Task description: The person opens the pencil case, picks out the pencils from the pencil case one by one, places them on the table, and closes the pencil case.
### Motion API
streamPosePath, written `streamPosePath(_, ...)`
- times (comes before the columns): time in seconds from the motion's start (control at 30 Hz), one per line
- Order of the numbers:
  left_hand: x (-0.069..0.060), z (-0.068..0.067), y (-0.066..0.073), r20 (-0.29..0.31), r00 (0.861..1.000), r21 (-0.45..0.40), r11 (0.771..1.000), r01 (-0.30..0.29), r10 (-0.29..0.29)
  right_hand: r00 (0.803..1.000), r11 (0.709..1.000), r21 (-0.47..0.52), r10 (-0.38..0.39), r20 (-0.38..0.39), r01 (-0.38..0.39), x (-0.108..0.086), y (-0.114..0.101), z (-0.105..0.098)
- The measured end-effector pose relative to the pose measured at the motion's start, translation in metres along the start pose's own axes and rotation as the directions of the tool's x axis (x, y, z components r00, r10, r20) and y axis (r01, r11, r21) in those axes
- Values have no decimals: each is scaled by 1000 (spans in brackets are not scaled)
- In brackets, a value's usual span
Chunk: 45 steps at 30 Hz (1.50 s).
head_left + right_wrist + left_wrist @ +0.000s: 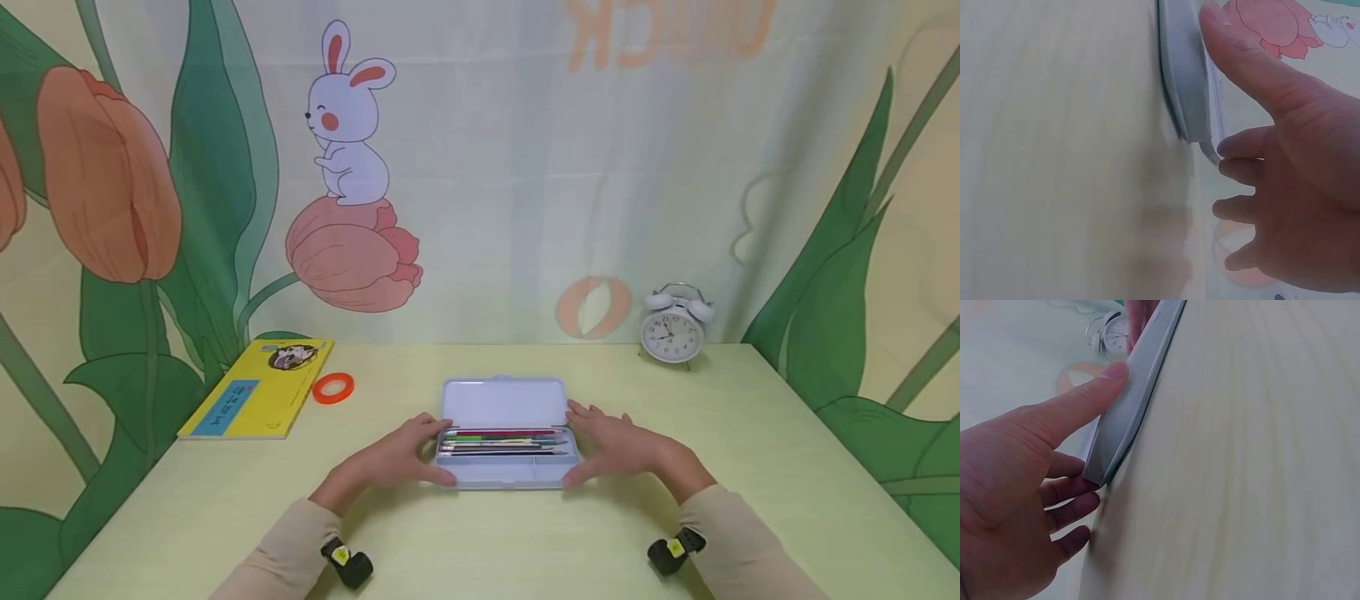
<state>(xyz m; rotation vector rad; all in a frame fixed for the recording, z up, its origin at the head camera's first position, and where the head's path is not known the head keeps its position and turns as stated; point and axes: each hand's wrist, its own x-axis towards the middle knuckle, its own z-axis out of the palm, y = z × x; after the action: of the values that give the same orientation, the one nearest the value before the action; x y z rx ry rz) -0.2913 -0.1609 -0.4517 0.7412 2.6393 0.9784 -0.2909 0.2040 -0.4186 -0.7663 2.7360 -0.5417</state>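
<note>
An open pencil case (486, 473), white to pale blue, lies on the table in the middle of the head view. Its lid (504, 403) leans back on the far side. Several pencils (498, 450) lie side by side in the rear compartment, green and red ones among them. At the case's left end my left hand (399, 454) holds it, thumb on the front edge and fingers at the side. My right hand (621, 446) grips the right end likewise. Both wrist views show the thumb (1094, 394) over the case's front wall, the other fingers (1241, 159) by its end.
A yellow book (262, 400) lies at the back left of the table, with an orange roll of tape (333, 387) beside it. A white twin-bell alarm clock (672, 335) stands at the back right. Behind the table hangs a printed curtain (487, 167).
</note>
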Motion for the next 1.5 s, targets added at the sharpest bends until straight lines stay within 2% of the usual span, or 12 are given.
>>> streamPosePath(0.1,0,0,0,-5,1000,-8,1000,-7,7,999,1000,9,-15,-34,16,-1,-2,-4)
streamPosePath(0.27,1,0,1,-10,1000,-4,1000,-12,12,989,995,-26,-95,-114,92,4,-9,-2)
streamPosePath(0.47,1,0,0,-12,1000,-7,1000,0,0,956,975,-11,-218,-194,221,15,-29,8)
streamPosePath(0.63,1,0,0,-17,1000,-4,1000,-9,9,919,943,11,-322,-226,333,24,-45,13)
streamPosePath(0.73,1,0,-1,-21,1000,-2,1000,-17,17,911,935,-8,-347,-224,355,28,-52,16)
streamPosePath(0.97,2,1,-1,-20,1000,-3,1000,-16,16,939,961,-19,-272,-208,275,35,-62,21)
streamPosePath(1.5,0,1,3,-25,1000,-17,1000,-7,7,957,978,14,-200,-211,208,37,-66,24)
